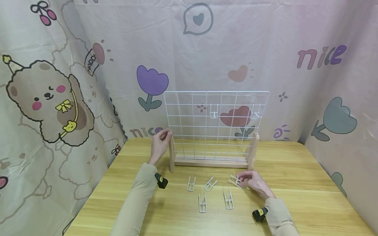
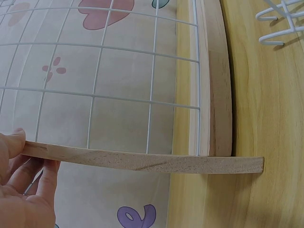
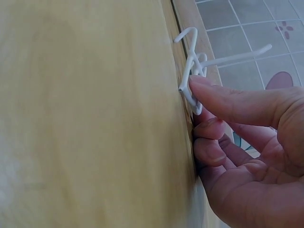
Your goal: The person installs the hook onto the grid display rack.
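A white wire grid panel (image 1: 192,126) stands upright in a wooden stand (image 1: 212,163) on the table. My left hand (image 1: 160,144) grips the top of the stand's left post (image 2: 142,161), thumb on one side and fingers on the other. Between the thumb and fingers of my right hand (image 1: 254,182) is a white wire hook (image 3: 192,71), its bent ends and long prong showing past the fingertips. Two similar hooks hang on the grid, a middle hook (image 1: 214,113) and a right hook (image 1: 255,114).
Several more white hooks lie in front of the stand, among them a left hook (image 1: 191,184), a front hook (image 1: 202,205) and a right-hand one (image 1: 228,200). A patterned curtain (image 1: 141,42) hangs behind the wooden table (image 1: 283,164).
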{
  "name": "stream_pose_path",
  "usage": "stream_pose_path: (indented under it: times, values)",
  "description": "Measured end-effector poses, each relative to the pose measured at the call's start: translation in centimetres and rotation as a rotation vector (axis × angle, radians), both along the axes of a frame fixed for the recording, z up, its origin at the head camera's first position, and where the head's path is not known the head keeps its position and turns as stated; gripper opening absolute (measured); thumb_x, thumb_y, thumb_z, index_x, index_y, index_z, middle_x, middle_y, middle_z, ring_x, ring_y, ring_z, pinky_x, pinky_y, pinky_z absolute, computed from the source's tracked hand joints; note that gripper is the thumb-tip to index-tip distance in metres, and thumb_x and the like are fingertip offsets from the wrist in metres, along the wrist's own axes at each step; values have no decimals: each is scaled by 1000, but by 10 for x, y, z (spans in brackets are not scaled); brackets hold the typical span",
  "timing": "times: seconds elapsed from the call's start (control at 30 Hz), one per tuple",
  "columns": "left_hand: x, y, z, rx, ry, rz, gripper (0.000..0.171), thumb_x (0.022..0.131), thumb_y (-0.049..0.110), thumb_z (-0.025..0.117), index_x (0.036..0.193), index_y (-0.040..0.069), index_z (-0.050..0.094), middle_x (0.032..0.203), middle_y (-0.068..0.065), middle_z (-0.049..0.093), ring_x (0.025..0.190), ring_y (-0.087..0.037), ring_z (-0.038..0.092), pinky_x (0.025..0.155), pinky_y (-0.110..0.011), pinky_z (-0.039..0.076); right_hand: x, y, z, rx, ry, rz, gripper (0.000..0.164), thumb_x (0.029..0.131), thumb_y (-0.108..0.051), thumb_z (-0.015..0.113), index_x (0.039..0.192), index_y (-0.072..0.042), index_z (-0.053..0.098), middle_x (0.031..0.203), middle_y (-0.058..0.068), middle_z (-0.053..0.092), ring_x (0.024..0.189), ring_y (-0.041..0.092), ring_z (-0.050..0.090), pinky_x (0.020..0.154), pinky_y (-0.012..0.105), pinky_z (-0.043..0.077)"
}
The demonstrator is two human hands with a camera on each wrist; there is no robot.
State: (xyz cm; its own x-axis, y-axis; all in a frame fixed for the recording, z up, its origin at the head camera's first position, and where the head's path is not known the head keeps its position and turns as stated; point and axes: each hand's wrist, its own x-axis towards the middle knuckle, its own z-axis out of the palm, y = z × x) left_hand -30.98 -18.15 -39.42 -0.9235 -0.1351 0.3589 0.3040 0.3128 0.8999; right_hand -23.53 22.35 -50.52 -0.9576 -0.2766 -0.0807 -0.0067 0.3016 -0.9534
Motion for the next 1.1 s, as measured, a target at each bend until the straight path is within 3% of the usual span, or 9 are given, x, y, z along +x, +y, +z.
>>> stream_pose_path:
  times: [0.53,1.1]
  values:
    - [4,2,5,-6,-3,-5,39,100,15,63,134,-5,58,133,-26,63,125,-38,63,107,-45,52,0,1,-1,87,53,-11,30,78,6,74,105,18,68,81,5,67,72,8,55,64,19,47]
    - [1,2,2,8,-15,-5,40,101,15,63,135,-4,58,135,-25,62,127,-38,62,109,-46,51,1,0,2,120,33,-40,24,83,-4,78,99,13,72,75,0,67,60,6,50,50,19,42]
